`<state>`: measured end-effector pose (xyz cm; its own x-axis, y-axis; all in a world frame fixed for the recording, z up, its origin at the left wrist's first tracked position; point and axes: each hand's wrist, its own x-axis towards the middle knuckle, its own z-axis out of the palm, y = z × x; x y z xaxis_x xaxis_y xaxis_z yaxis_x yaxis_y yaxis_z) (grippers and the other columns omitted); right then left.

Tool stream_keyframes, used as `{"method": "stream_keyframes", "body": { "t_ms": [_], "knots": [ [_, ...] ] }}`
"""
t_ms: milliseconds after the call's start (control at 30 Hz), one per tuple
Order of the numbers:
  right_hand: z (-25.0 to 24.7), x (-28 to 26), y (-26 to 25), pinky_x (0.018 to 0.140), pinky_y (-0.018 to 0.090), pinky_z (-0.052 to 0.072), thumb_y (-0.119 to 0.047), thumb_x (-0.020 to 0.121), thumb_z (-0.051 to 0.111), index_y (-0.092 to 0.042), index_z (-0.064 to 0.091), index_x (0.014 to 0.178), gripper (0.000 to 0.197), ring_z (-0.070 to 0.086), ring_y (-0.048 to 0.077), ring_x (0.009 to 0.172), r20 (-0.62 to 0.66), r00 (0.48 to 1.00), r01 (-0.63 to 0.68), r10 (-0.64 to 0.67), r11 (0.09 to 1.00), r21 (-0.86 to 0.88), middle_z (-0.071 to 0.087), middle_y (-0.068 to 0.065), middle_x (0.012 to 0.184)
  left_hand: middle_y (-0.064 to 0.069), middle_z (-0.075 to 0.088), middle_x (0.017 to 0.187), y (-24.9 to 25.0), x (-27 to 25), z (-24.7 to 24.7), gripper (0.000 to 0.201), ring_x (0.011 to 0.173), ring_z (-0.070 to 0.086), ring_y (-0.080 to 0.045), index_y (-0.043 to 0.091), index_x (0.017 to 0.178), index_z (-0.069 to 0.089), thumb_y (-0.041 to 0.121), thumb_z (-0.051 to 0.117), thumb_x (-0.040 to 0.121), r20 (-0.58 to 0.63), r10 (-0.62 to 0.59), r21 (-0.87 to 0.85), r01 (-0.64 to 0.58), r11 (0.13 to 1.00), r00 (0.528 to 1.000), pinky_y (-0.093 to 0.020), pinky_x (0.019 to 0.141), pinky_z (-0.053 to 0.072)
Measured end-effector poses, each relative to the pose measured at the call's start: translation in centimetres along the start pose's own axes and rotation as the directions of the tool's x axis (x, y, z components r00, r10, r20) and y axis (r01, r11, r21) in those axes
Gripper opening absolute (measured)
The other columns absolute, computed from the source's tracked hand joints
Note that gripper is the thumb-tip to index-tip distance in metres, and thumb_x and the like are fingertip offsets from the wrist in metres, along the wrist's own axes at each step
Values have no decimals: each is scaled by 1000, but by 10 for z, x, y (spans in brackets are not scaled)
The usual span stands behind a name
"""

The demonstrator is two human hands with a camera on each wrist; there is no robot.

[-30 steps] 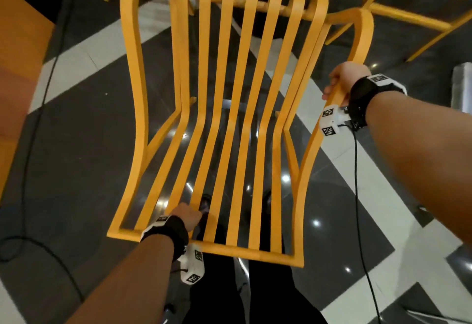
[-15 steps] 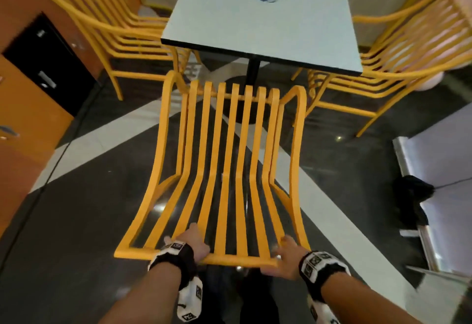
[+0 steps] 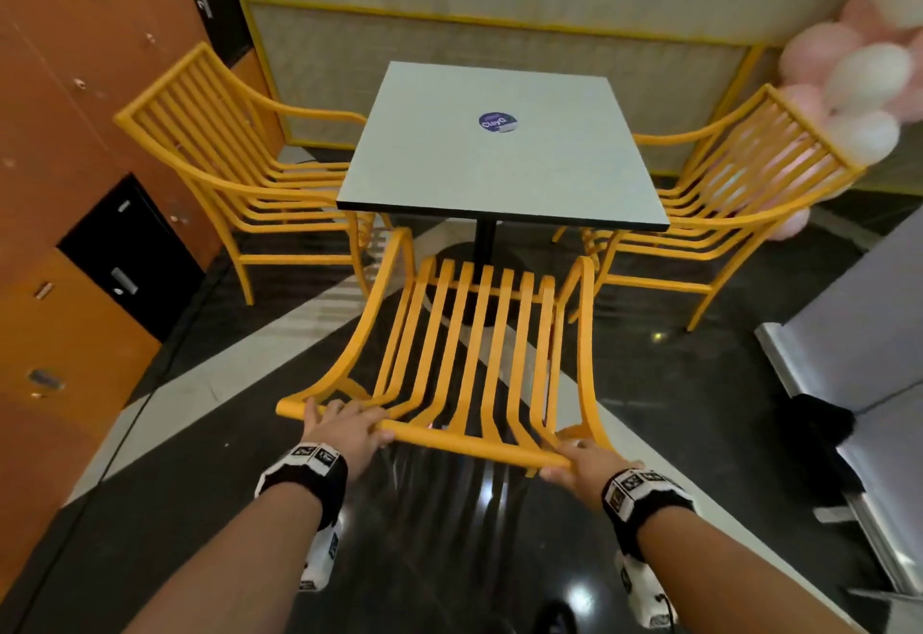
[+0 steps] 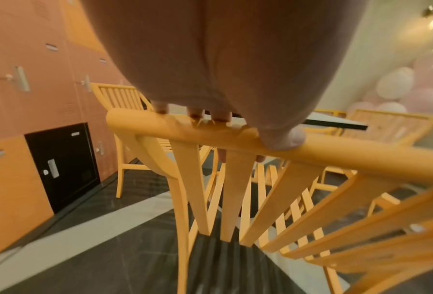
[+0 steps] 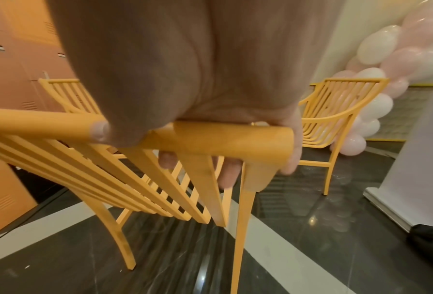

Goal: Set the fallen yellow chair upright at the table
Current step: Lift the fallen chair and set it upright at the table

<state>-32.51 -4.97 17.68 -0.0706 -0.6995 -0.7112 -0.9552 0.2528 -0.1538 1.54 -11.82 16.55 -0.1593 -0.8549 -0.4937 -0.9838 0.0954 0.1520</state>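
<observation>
Head view, one person, two bare hands, three yellow slatted chairs and one table. The yellow chair stands on its legs at frame centre, its seat front close to the near edge of the square grey table. Both hands grasp the chair's top rail, which runs across the lower middle of the frame. The left hand holds the rail near its left end; in the left wrist view the thumb lies along the near side of the rail and the fingertips show over its far side. The right hand clasps the rail at its right end; in the right wrist view its fingers curl under the rail, between the back slats. Each wrist carries one black band with white marker tags. A second chair stands at the table's left side, a third chair at its right. One round purple sticker lies on the tabletop. A cluster of pink and white balloons fills the upper right; orange lockers line the left edge.
</observation>
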Motion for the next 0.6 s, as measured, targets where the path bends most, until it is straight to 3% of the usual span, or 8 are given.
{"method": "stream_keyframes", "body": {
  "t_ms": [67,133,300,467,533,567,600],
  "knots": [
    [-4,2,4,102,60,32,-74,85,30,-46,38,133,57,43,25,129,-127,992,-11,7,999,-32,43,-5,143,2,42,148,10,10,-11,44,143,25,-27,45,138,39,55,28,96,-7,-14,24,14,1000,1000,-68,113,0],
    [-11,7,11,98,58,35,-58,93,33,-44,41,130,40,45,22,125,-223,975,1,-12,999,-52,48,-6,137,2,39,150,20,21,-20,43,144,22,-27,44,139,37,51,28,98,-21,-43,20,43,999,999,-73,108,1],
    [-45,36,16,97,55,35,-52,96,33,-42,46,123,31,46,20,120,-276,961,24,-26,1000,-12,52,-7,128,4,46,141,28,57,-39,36,141,26,-28,45,130,43,51,28,98,-62,-44,-31,43,999,997,-76,107,1],
    [-78,64,20,96,56,36,-59,93,24,-43,45,123,39,46,20,121,-282,959,26,-30,1000,-15,53,-8,128,7,48,137,41,89,-59,35,140,27,-26,46,128,46,51,29,98,-89,-78,-78,72,994,993,-77,106,-1],
    [-88,72,25,97,56,36,-74,73,2,-46,44,124,72,46,21,122,-266,963,52,-49,999,3,52,-9,128,8,48,137,46,97,-63,34,140,27,-27,48,126,46,52,29,97,-92,-93,-73,87,994,991,-78,105,1],
    [-90,75,29,97,57,37,-77,60,-4,-46,44,124,86,46,21,123,-259,964,64,-62,998,-2,52,-9,127,8,49,136,48,100,-63,33,139,28,-27,48,125,47,52,29,97,-93,-97,-66,91,994,991,-78,105,2],
    [-93,78,33,97,57,37,-77,56,-5,-46,44,124,90,46,20,123,-262,962,75,-74,997,-5,52,-10,127,8,49,135,52,101,-63,33,139,29,-27,49,124,47,53,30,97,-94,-101,-66,95,993,990,-79,105,3]
  ]
}}
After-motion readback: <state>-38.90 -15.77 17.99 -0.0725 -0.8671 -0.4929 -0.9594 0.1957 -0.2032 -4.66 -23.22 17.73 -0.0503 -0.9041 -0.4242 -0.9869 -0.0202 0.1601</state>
